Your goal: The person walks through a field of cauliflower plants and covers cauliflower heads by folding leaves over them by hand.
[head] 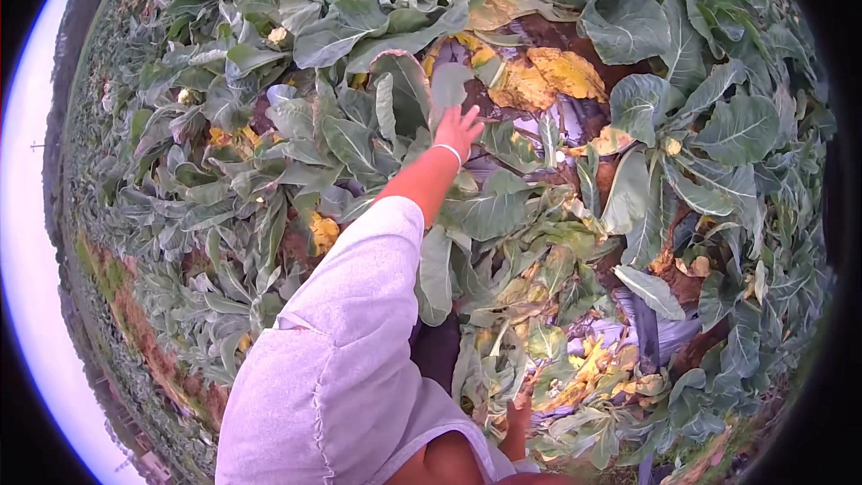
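My left hand (458, 129), with a white band at its wrist, reaches out over the plants with its fingers apart. Its fingertips meet or overlap the base of a pale green leaf (450, 84); whether they touch it is unclear. Beside the hand stands a large curled cauliflower leaf (404, 91). Yellowed, withered leaves (549, 77) lie just beyond, to the right. Low in the picture, my right hand (521, 407) is small and partly blurred among leaves, and its fingers cannot be made out. A small pale head (672, 146) sits within a leafy plant on the right.
Dense cauliflower plants (350, 27) surround me, with more pale heads (277, 34) at the upper left. Silvery plastic mulch (673, 333) shows between wilted leaves (592, 370). A dark trouser leg (436, 350) stands among the foliage. A bare soil strip (145, 323) runs along the left.
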A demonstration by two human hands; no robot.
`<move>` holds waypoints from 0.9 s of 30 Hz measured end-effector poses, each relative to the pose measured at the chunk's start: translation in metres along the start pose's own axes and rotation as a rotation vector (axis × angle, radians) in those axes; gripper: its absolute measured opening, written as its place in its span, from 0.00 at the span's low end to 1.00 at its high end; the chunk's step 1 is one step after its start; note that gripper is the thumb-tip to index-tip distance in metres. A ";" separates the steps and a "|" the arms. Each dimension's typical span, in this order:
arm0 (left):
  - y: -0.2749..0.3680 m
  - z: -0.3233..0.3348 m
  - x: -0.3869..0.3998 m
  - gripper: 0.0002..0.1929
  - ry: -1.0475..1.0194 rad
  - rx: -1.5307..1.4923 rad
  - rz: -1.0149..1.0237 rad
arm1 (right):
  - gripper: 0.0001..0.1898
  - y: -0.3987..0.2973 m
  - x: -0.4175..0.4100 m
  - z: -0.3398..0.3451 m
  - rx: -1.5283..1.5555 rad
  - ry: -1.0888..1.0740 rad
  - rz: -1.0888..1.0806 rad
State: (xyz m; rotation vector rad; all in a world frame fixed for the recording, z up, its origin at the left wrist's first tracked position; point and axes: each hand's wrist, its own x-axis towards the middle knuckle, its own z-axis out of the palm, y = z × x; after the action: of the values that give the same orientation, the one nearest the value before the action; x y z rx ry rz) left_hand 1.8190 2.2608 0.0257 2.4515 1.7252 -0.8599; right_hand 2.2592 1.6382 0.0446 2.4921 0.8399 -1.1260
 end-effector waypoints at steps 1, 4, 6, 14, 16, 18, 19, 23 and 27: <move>-0.027 0.005 -0.007 0.57 -0.150 0.002 -0.104 | 0.34 0.005 0.007 0.002 0.065 0.085 -0.062; -0.084 0.066 -0.041 0.57 -0.224 -0.105 -0.284 | 0.33 -0.009 0.013 -0.023 0.042 -0.136 0.017; -0.093 0.082 -0.084 0.55 -0.392 -0.259 -0.380 | 0.26 -0.027 0.008 -0.032 0.000 -0.036 -0.047; -0.001 0.095 -0.148 0.40 -0.188 -0.481 -0.463 | 0.25 -0.119 0.012 -0.054 0.002 -0.012 -0.169; 0.016 0.071 -0.139 0.34 0.108 -0.486 -0.477 | 0.26 -0.182 -0.004 -0.075 0.239 -0.055 -0.173; 0.019 -0.002 -0.139 0.30 0.339 -0.757 -0.264 | 0.25 -0.211 0.003 -0.079 0.114 0.049 -0.193; 0.016 -0.045 -0.148 0.29 0.438 -0.898 -0.128 | 0.24 -0.225 0.009 -0.081 0.122 0.052 -0.249; 0.038 -0.072 -0.189 0.21 0.514 -1.167 0.076 | 0.21 -0.284 0.020 -0.095 0.129 0.127 -0.509; 0.029 -0.033 -0.217 0.13 0.387 -1.473 -0.109 | 0.19 -0.314 0.018 -0.117 0.099 0.156 -0.548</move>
State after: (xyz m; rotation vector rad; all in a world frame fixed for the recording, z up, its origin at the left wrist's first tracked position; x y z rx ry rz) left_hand 1.8067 2.0730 0.1417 1.4552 1.5633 0.7691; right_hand 2.1457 1.9488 0.1032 2.5235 1.6182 -1.1547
